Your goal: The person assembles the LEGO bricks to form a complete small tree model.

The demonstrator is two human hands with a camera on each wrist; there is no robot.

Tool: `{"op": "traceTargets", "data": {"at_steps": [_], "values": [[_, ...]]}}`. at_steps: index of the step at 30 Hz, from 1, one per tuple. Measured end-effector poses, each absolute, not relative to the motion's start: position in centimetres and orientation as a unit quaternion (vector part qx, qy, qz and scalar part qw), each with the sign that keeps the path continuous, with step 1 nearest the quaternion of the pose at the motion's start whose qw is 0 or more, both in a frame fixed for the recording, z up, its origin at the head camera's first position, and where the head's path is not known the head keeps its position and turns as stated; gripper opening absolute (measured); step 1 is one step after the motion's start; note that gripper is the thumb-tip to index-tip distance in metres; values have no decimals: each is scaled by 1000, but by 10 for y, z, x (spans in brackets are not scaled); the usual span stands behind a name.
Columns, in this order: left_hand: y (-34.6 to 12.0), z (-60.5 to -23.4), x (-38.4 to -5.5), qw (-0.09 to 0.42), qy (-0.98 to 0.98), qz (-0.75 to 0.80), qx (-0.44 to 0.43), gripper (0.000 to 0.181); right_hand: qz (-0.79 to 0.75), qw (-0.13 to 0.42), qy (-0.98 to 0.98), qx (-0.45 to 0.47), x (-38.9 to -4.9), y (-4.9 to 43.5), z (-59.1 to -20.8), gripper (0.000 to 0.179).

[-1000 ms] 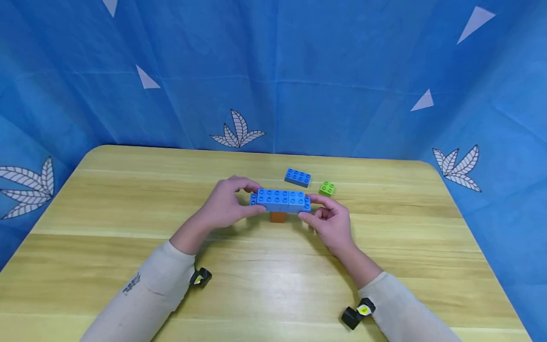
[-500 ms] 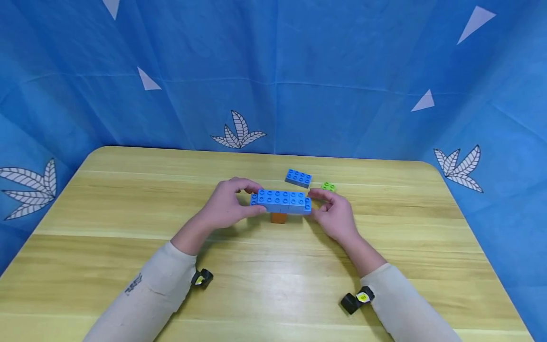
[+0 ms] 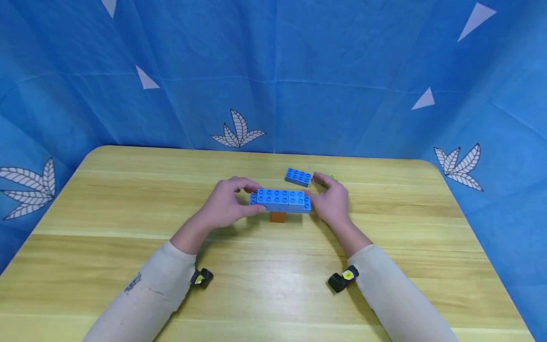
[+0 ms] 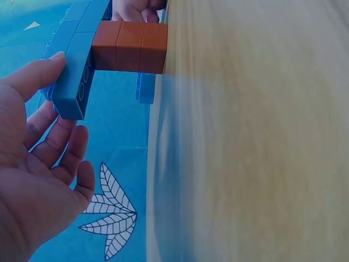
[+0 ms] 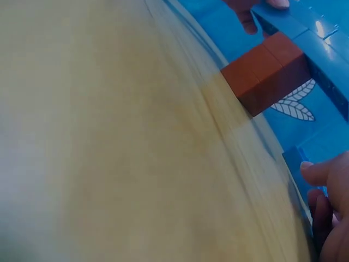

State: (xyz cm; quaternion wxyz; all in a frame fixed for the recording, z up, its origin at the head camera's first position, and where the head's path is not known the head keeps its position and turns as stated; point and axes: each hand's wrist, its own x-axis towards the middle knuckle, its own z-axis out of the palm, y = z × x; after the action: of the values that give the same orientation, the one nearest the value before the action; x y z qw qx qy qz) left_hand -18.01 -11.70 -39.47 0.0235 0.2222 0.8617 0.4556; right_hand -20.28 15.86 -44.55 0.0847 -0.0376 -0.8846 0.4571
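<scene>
A long bar of joined blue toy bricks (image 3: pixel 278 199), two layers thick, sits across a column of three orange bricks (image 4: pixel 130 46) standing on the table. My left hand (image 3: pixel 224 204) pinches the bar's left end, thumb on the near side and fingertips beneath and behind it. Past the bar's right end, my right hand (image 3: pixel 332 202) holds nothing, its index finger stretched toward a loose blue brick (image 3: pixel 297 177). In the right wrist view its thumb overlaps that brick's edge. A small green brick (image 3: pixel 334 177) is mostly hidden behind the right hand.
The wooden table (image 3: pixel 273 285) reaches back to a blue cloth backdrop (image 3: pixel 273 57) printed with white leaves and triangles. A black wrist camera (image 3: pixel 204 278) is strapped to the left sleeve, another camera (image 3: pixel 339 282) to the right one.
My right hand has let go of the bar's right end and moved forward past it, covering most of the green brick. The left hand and the bar have stayed in place.
</scene>
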Motion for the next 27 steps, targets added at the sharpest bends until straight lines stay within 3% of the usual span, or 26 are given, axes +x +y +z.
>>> {"op": "traceTargets", "data": {"at_steps": [7, 16, 27], "values": [[-118, -396, -180, 24, 859, 460, 224, 39, 421, 68, -904, -38, -218, 153, -444, 66], [-118, -396, -182, 28, 854, 468, 226, 39, 391, 65, -918, -30, -226, 152, -443, 49], [-117, -394, -180, 34, 858, 466, 215, 38, 547, 41, -836, -22, -213, 162, -432, 42]]}}
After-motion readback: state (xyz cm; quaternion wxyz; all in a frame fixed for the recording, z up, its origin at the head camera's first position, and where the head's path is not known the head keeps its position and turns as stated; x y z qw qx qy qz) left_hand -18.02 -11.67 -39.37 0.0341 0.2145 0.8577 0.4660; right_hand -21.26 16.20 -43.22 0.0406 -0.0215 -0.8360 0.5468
